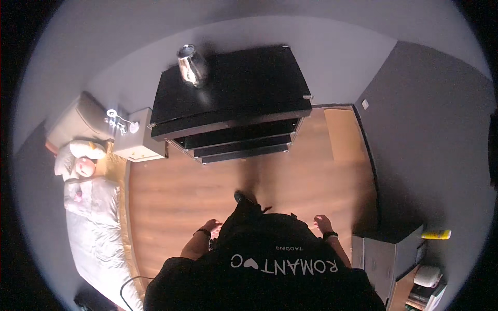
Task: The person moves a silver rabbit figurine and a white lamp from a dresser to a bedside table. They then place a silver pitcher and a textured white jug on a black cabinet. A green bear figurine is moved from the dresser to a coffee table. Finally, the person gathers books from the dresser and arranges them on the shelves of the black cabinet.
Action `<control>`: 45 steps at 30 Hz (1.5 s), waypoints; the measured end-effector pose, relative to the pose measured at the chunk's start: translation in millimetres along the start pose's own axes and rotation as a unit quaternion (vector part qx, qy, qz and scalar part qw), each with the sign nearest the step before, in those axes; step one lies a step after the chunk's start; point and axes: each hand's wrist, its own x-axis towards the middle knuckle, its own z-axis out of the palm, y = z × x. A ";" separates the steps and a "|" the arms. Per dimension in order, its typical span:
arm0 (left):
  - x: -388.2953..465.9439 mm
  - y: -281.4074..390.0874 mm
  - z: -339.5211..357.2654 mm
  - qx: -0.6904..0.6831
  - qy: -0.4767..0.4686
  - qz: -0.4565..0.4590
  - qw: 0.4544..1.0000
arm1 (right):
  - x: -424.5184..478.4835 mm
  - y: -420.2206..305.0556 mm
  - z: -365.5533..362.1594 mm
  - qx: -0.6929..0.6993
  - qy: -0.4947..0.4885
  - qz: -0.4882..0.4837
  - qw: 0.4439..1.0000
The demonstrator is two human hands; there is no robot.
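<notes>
My left hand point(213, 226) hangs low beside my black trousers, over the wood floor, with its fingers partly curled and nothing seen in it. On the other side of my body, my right hand point(322, 223) is also lowered, its fingers loosely bent and holding nothing visible. A dark band circles each wrist. Ahead of me stands a black shelf unit point(249, 85) with several tiers and metal posts. A shiny silver vase point(190, 67) is upright on its top at the left.
To the left are a bed point(93, 229) with pillows and a white nightstand point(136, 144) bearing a lit lamp point(133, 127). A flat tan board point(342, 132) lies along the right wall. At lower right stands a grey cabinet point(379, 260), a yellow can point(436, 234) by it.
</notes>
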 end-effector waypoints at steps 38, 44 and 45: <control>108.0 2.0 -123.0 0.481 -0.138 0.194 0.844 | -156.5 83.9 136.1 0.092 0.257 0.062 0.960; 154.5 24.6 -120.5 0.623 -0.208 0.239 0.716 | -248.6 234.1 227.6 -0.032 0.190 0.146 0.970; 160.6 33.0 -125.8 0.697 -0.199 0.298 0.621 | -263.8 222.4 244.4 0.142 0.196 0.234 0.942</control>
